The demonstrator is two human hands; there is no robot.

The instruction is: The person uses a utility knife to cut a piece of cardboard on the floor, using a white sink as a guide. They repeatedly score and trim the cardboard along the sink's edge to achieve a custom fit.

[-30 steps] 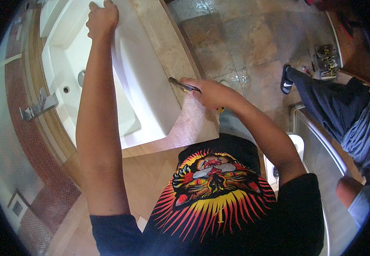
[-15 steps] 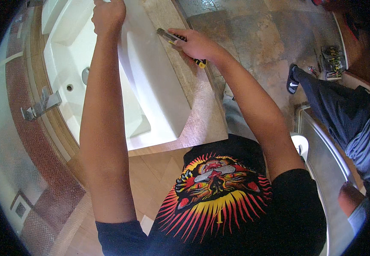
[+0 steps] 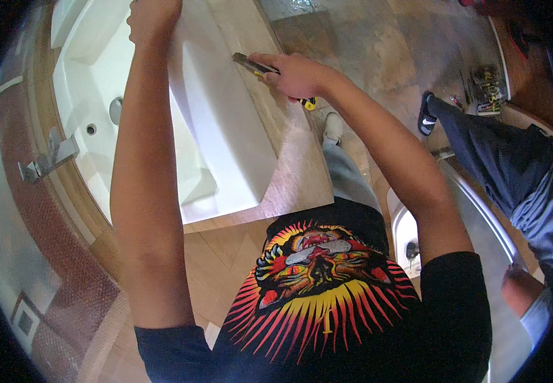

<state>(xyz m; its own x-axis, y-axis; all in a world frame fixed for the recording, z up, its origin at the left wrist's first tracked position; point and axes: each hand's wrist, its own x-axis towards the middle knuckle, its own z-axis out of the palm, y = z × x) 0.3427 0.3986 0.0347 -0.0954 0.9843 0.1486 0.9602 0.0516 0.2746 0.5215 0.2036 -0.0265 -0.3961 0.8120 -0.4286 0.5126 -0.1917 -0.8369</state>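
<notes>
My right hand (image 3: 295, 73) is closed round a utility knife (image 3: 249, 62) with a black and yellow handle. The knife's front end points left, over the tan stone-look ledge (image 3: 251, 83) of a white bathtub (image 3: 219, 153). At the top edge of the head view, my left hand (image 3: 155, 19) is above the tub with its fingers curled in. Part of that hand is cut off, and what it holds, if anything, is hidden.
A chrome faucet (image 3: 50, 156) stands on the tub's left ledge. On the right, another person's leg (image 3: 493, 153) in dark trousers stretches over the tiled floor, a black slide sandal (image 3: 427, 115) on the foot. Beyond it sits a tray of tools (image 3: 488, 89).
The view has shifted a little, so the tub sits further left. My right hand, with the knife, is slightly lower in the picture. My shoe and more of a white fixture now show.
</notes>
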